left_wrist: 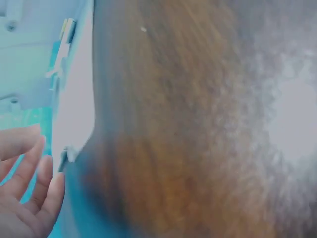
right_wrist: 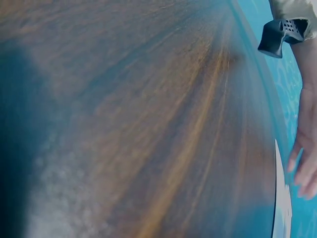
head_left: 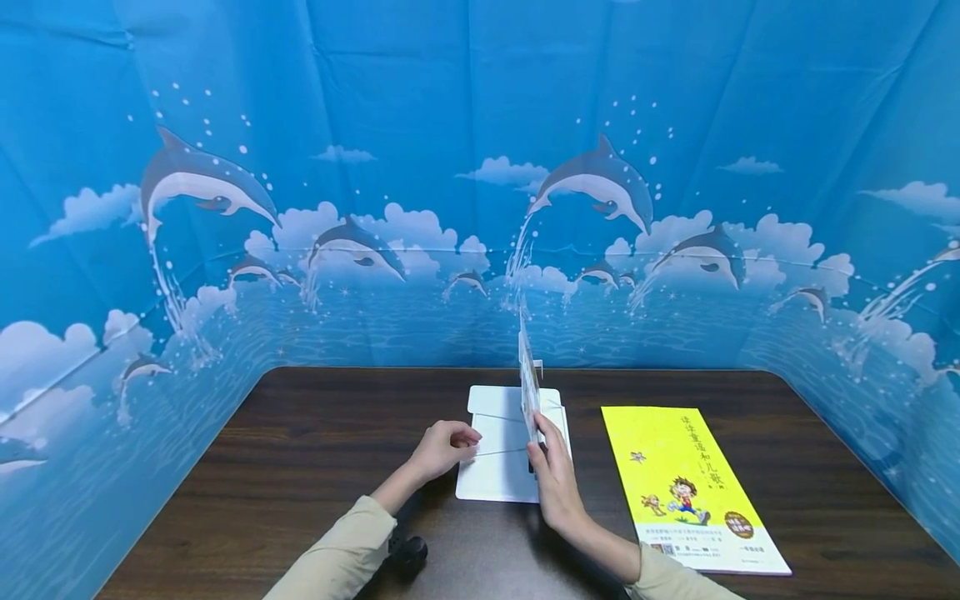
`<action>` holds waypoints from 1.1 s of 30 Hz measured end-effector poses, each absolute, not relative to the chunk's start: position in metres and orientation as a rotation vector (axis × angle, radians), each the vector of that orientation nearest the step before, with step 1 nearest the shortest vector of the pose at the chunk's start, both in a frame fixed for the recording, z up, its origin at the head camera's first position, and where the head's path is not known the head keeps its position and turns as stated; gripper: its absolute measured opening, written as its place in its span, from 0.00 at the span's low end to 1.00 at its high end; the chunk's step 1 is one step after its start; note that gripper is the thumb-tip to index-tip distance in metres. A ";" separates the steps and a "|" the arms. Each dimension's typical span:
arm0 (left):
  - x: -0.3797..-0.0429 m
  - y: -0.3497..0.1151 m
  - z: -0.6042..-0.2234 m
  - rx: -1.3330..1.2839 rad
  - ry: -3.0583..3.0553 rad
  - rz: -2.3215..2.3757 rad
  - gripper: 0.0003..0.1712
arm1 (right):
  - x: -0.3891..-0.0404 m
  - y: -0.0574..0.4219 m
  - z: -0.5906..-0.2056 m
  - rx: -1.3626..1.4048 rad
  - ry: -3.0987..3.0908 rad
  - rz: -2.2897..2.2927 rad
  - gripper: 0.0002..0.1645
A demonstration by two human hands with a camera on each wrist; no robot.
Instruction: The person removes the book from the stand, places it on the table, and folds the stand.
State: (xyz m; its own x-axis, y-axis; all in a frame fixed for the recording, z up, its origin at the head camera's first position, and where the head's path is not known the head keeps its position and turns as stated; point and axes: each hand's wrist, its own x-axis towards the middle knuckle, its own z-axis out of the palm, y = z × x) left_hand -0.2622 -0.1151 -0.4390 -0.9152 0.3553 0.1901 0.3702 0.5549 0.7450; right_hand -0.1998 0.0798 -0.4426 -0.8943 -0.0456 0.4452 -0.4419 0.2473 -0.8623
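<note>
A white flat folder-like case [head_left: 491, 479] lies on the table, with thin cord-like lines across its face. My right hand [head_left: 557, 483] grips the lower near edge of a thin flat panel [head_left: 528, 379], which stands upright over the case and shows almost edge-on. Its kind and whether it is joined to the case cannot be told. Over the left edge of the case is my left hand [head_left: 442, 450], fingers loosely bent, a gap between thumb and forefinger. In the left wrist view those fingers [left_wrist: 45, 178] reach beside the white edge and hold nothing visible.
On the right of the dark wooden table [head_left: 337, 417] lies a yellow book [head_left: 675, 467] with a cartoon child on its cover. A black device [head_left: 408, 554] is at my left wrist. Behind the table hangs a blue dolphin-print cloth [head_left: 420, 125].
</note>
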 end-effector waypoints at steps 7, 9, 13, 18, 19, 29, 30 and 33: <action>-0.254 -0.121 -0.409 -0.635 -2.602 -1.472 0.10 | -0.201 0.077 -0.444 0.433 -2.201 1.655 0.26; -0.251 -0.123 -0.400 -0.641 -2.565 -1.513 0.11 | -0.201 0.075 -0.445 0.430 -2.202 1.641 0.26; -0.244 -0.125 -0.381 -0.691 -2.482 -1.611 0.17 | -0.202 0.069 -0.447 0.411 -2.206 1.617 0.26; -0.231 -0.125 -0.362 -0.749 -2.436 -1.634 0.20 | -0.202 0.064 -0.448 0.389 -2.210 1.621 0.27; -0.230 -0.125 -0.360 -0.747 -2.439 -1.626 0.20 | -0.202 0.063 -0.448 0.384 -2.217 1.620 0.27; -0.223 -0.123 -0.356 -0.749 -2.442 -1.671 0.28 | -0.200 0.054 -0.447 0.350 -2.243 1.601 0.30; -0.223 -0.122 -0.356 -0.754 -2.443 -1.690 0.29 | -0.200 0.054 -0.447 0.346 -2.247 1.602 0.30; -0.220 -0.120 -0.355 -0.754 -2.447 -1.735 0.35 | -0.200 0.051 -0.448 0.338 -2.266 1.598 0.31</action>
